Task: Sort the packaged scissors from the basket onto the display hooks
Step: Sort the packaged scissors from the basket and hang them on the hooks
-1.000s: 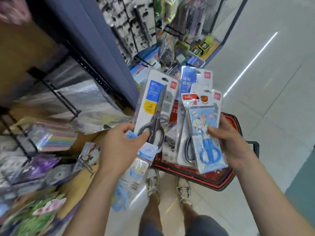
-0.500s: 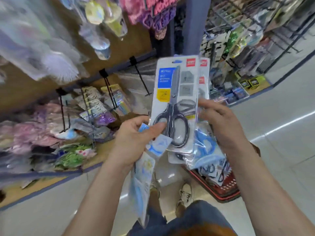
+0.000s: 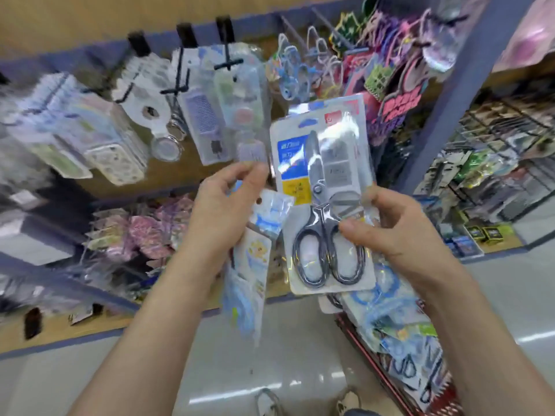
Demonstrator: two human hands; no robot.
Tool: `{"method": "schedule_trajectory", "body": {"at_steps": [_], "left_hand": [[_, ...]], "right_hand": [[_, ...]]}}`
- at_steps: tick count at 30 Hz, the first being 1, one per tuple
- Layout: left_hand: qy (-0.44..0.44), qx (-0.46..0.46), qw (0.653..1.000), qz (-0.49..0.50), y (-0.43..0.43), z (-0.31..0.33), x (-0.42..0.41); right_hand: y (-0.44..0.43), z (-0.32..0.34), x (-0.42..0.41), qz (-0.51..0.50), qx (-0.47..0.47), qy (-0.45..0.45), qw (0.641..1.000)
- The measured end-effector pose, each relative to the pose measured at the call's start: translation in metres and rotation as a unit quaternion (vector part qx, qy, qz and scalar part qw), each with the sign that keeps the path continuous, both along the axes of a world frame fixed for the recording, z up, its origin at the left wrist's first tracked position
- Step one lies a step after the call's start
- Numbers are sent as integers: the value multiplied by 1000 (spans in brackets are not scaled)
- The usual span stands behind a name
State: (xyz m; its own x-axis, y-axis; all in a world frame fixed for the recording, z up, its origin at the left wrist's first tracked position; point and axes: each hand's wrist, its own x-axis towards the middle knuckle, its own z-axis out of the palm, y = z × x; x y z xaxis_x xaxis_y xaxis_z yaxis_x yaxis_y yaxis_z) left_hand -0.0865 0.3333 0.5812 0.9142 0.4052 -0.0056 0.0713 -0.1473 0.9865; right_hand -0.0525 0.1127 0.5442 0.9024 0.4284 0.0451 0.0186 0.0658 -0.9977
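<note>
A large carded pack of grey-handled scissors (image 3: 326, 211) stands upright in front of me. My right hand (image 3: 390, 235) grips it by its right edge, thumb on the front, with more blue-scissor packs (image 3: 378, 298) stacked behind it. My left hand (image 3: 222, 211) pinches a slim clear packet of small blue scissors (image 3: 249, 283), which hangs down beside the big pack. The red basket (image 3: 369, 361) sits on the floor at lower right, holding several more packs. Black display hooks (image 3: 228, 60) jut from the wooden panel above.
Packaged trinkets and keyrings (image 3: 162, 121) crowd the hooks at upper left. Colourful hanging goods (image 3: 387, 73) fill the upper right by a blue post (image 3: 444, 94). A low shelf of packets (image 3: 144, 235) runs below, and my shoes (image 3: 345, 400) stand on the pale floor.
My view swung from the aisle onto the hook display. My left hand let go of the large grey scissors pack, which now sits in my right hand alone.
</note>
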Motion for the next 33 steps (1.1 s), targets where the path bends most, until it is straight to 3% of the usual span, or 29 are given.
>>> {"method": "schedule_trajectory", "body": {"at_steps": [3,9,15,21,27,33], "left_hand": [[-38,-38,998,-40,34,37,17],[-76,-24,990,-119,58,106,35],[-169,-18,983,-70,76,166,58],[-230,-21,973,4,99,206,75],[-225,39,971,71,119,226,90],[-171,172,952,187,150,236,79]], "right_hand": [[22,21,-9,20,-6,-29,999],[61,62,-12,-21,-4,-81,996],[92,108,20,-44,38,-104,993],[108,136,68,4,58,-114,992],[130,161,104,38,47,-149,987],[155,176,115,90,40,-201,975]]}}
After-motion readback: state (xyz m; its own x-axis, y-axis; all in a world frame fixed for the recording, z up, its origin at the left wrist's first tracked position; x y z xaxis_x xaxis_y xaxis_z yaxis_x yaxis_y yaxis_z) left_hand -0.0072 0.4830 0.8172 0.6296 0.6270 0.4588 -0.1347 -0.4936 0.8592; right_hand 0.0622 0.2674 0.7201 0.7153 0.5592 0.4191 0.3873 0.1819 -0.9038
